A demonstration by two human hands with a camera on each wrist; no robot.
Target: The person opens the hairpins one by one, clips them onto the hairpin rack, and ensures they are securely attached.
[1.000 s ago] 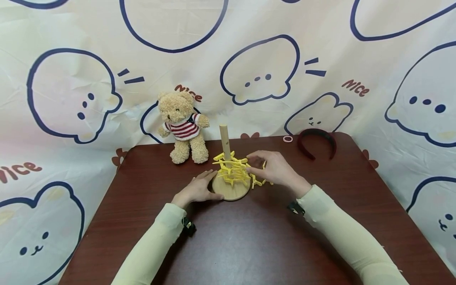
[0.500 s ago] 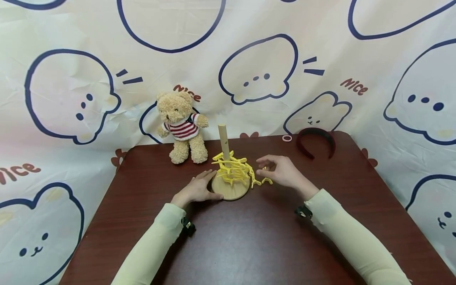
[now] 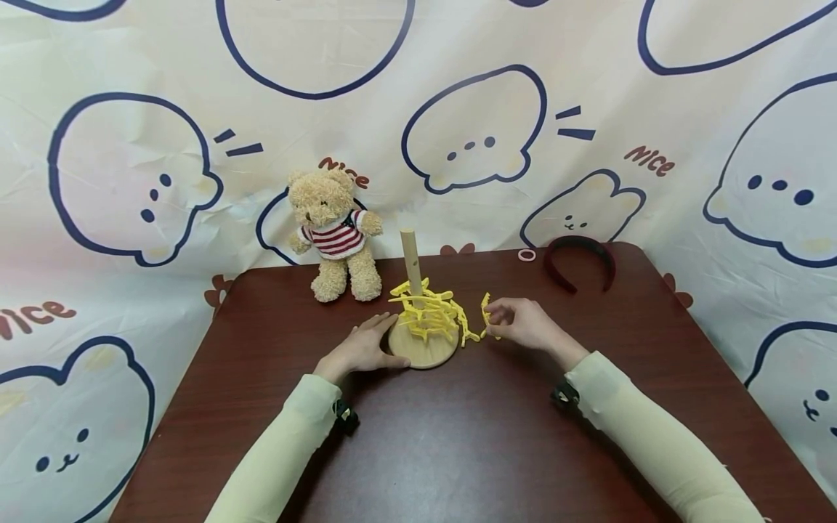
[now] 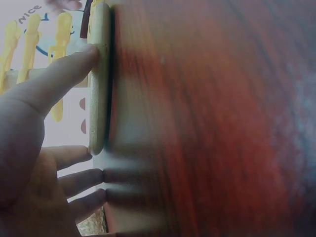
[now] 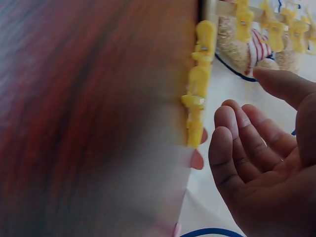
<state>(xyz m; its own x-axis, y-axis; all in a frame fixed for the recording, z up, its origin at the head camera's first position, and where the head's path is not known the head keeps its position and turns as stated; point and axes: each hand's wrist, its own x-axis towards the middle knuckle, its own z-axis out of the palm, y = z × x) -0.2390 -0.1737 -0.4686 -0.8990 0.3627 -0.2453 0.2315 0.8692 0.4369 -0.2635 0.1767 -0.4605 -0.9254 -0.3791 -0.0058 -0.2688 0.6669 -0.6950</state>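
A wooden post [image 3: 411, 263] rises from a round wooden base [image 3: 425, 357] at the table's middle. Several yellow plastic pieces, clip-like in the wrist views, cluster around the post [image 3: 426, 319]. My left hand [image 3: 358, 350] rests at the base's left side; its straight thumb touches the rim [image 4: 101, 98], and its other fingers extend along the edge and table. My right hand [image 3: 528, 324] is right of the base, thumb apart from its loosely bent fingers, holding nothing visible. Close to its fingertips lie loose yellow clip-like pieces [image 5: 197, 84] on the table.
A teddy bear [image 3: 336, 236] in a striped shirt sits behind and left of the post. Toward the back right lie a dark red headband [image 3: 556, 274] and a small pink ring [image 3: 526, 250]. A printed cloth [image 3: 477, 218] hangs behind the table.
My right hand has drawn back from the yellow cluster to the right and slightly nearer, beside the loose pieces. My left hand has stayed at the base.
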